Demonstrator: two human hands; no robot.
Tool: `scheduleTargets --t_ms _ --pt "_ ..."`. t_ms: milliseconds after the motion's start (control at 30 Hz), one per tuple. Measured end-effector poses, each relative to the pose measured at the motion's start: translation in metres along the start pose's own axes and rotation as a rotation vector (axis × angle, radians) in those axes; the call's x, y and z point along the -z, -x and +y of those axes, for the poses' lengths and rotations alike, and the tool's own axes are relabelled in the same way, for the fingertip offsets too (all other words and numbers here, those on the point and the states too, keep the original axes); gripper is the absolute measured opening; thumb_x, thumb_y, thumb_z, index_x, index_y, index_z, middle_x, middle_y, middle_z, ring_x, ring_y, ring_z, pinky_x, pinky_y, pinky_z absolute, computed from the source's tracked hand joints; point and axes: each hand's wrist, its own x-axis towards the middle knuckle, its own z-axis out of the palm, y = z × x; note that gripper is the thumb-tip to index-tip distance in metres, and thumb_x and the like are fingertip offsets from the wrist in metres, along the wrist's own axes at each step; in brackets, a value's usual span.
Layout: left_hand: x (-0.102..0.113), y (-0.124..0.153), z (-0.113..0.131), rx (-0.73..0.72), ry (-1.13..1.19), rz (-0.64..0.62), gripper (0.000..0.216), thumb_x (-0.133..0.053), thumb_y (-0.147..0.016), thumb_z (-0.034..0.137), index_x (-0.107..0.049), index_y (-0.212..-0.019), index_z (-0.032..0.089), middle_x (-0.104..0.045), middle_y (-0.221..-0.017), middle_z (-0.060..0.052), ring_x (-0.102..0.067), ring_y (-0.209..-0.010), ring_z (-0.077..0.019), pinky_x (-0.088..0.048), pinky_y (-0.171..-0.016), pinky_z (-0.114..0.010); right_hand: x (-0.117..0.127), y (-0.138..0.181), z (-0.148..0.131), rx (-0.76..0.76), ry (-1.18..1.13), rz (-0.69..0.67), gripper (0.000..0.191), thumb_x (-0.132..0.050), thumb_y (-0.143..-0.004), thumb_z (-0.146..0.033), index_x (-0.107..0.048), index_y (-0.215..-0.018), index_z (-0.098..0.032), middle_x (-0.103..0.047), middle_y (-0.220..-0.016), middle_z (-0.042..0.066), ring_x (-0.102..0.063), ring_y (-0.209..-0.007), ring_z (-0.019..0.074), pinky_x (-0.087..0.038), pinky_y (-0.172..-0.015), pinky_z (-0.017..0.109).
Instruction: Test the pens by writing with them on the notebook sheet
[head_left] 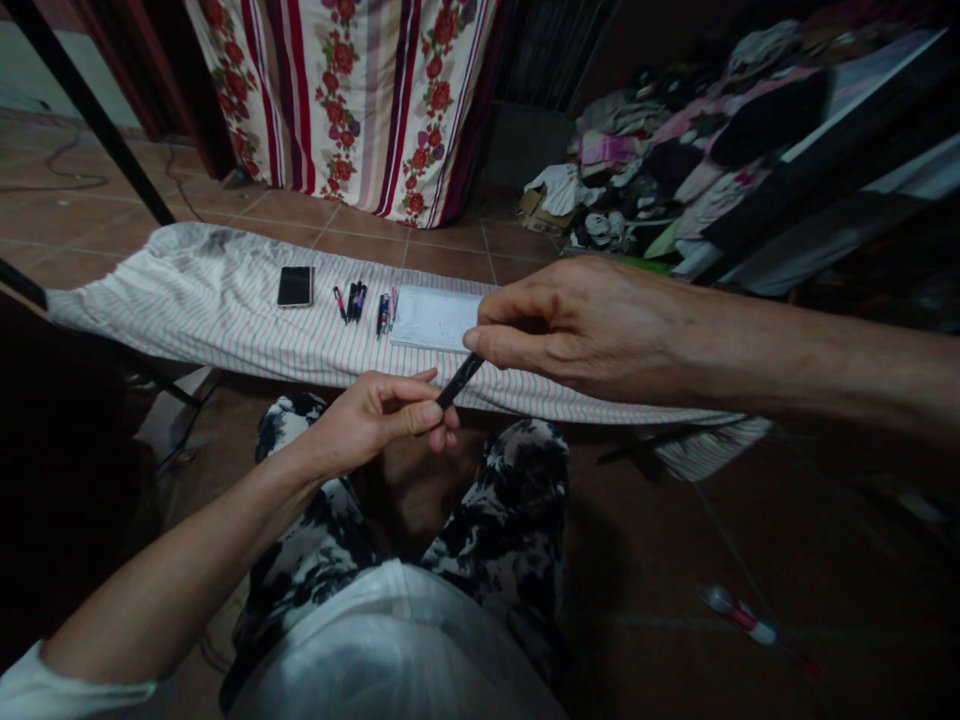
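A slim black pen [460, 381] is held slanted between my two hands, above my lap. My left hand [390, 415] pinches its lower end between thumb and fingers. The upper end sits in the pinched fingers of my right hand [559, 325], which hide its tip. Behind my right hand a pale notepad [431, 318] lies on the striped cloth [225, 330], partly covered by the fingers. Just left of the notepad are several pens [385, 312], and a second group of dark pens [355, 300] lies farther left.
A dark phone [295, 287] lies on the cloth toward the left. Beyond the cloth hangs a flowered curtain [345, 110]. Clothes [645, 160] are heaped at the back right. On the tiled floor at lower right lies a clear bottle with a red label [739, 612].
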Motion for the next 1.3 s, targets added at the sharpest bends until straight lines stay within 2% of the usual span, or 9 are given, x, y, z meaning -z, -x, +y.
scheduleTargets --t_ms 167,267,367,500,633,700,900,1067,1300 --pt "-0.001 -0.002 -0.003 -0.026 0.08 0.025 0.023 -0.06 -0.078 0.034 -0.067 -0.076 0.012 -0.061 -0.058 -0.001 -0.062 -0.068 -0.0147 -0.043 -0.071 -0.026 -0.004 -0.004 0.004 -0.112 -0.083 0.046 0.031 -0.056 -0.08 -0.029 -0.053 -0.051 -0.017 -0.037 -0.045 -0.005 -0.035 -0.046 0.0068 -0.03 -0.052 0.024" --pt "-0.001 -0.005 0.0 -0.035 0.155 0.021 0.022 -0.061 -0.078 0.033 -0.067 -0.076 0.012 -0.059 -0.057 0.0 -0.062 -0.067 -0.0148 -0.043 -0.071 -0.027 -0.007 -0.006 0.007 -0.142 -0.066 0.162 0.025 -0.056 -0.081 -0.033 -0.058 -0.062 -0.017 -0.047 -0.051 -0.003 -0.042 -0.051 0.0094 -0.032 -0.054 0.025" --pt "0.0 -0.009 0.006 -0.041 0.203 0.026 0.02 -0.062 -0.076 0.032 -0.066 -0.075 0.013 -0.059 -0.056 0.001 -0.062 -0.066 -0.0143 -0.043 -0.073 -0.027 -0.009 -0.008 0.009 -0.079 -0.064 0.331 0.018 -0.058 -0.079 -0.033 -0.063 -0.073 -0.016 -0.055 -0.059 -0.001 -0.048 -0.056 0.0114 -0.034 -0.056 0.026" --pt "0.002 -0.013 0.012 -0.064 0.246 0.001 0.019 -0.061 -0.077 0.031 -0.065 -0.073 0.013 -0.058 -0.055 0.002 -0.063 -0.065 -0.0139 -0.042 -0.08 -0.03 -0.01 -0.007 0.011 0.097 -0.081 0.507 0.017 -0.06 -0.079 -0.031 -0.066 -0.076 -0.015 -0.062 -0.066 0.0 -0.052 -0.058 0.0107 -0.036 -0.056 0.024" --pt "0.002 -0.017 0.012 -0.078 0.326 -0.036 0.019 -0.058 -0.079 0.029 -0.065 -0.075 0.012 -0.058 -0.055 0.002 -0.064 -0.067 -0.0156 -0.042 -0.082 -0.032 -0.009 -0.003 0.013 0.16 -0.07 0.602 0.02 -0.058 -0.08 -0.033 -0.068 -0.076 -0.016 -0.066 -0.068 0.001 -0.056 -0.06 0.0116 -0.039 -0.054 0.024" --pt "0.0 -0.019 0.012 -0.089 0.383 -0.062 0.019 -0.058 -0.079 0.029 -0.065 -0.074 0.012 -0.058 -0.054 0.001 -0.065 -0.068 -0.0171 -0.041 -0.085 -0.034 -0.006 -0.001 0.015 0.124 -0.104 0.577 0.02 -0.057 -0.08 -0.032 -0.069 -0.077 -0.017 -0.067 -0.071 0.002 -0.059 -0.061 0.0134 -0.042 -0.055 0.025" --pt "-0.007 -0.023 0.018 -0.07 0.47 -0.109 0.02 -0.062 -0.076 0.031 -0.066 -0.074 0.012 -0.058 -0.053 0.001 -0.065 -0.067 -0.0182 -0.041 -0.086 -0.037 0.01 0.001 0.022 0.009 -0.281 0.392 0.015 -0.064 -0.073 -0.032 -0.07 -0.079 -0.02 -0.069 -0.073 0.002 -0.06 -0.064 0.0152 -0.047 -0.056 0.027" --pt "-0.008 -0.026 0.019 -0.059 0.427 -0.172 0.019 -0.061 -0.076 0.028 -0.066 -0.075 0.01 -0.057 -0.053 0.001 -0.065 -0.064 -0.0182 -0.041 -0.086 -0.038 0.029 0.006 0.023 0.012 -0.167 0.254 0.014 -0.065 -0.071 -0.03 -0.07 -0.073 -0.017 -0.066 -0.064 0.001 -0.054 -0.056 0.0106 -0.039 -0.049 0.022" --pt "-0.01 -0.033 0.029 -0.042 0.333 -0.233 0.022 -0.062 -0.076 0.031 -0.066 -0.074 0.01 -0.059 -0.053 0.0 -0.064 -0.064 -0.0161 -0.043 -0.079 -0.033 0.045 0.014 0.015 -0.112 -0.147 0.058 0.019 -0.057 -0.076 -0.027 -0.067 -0.065 -0.016 -0.051 -0.05 -0.004 -0.04 -0.044 0.0035 -0.025 -0.039 0.018"
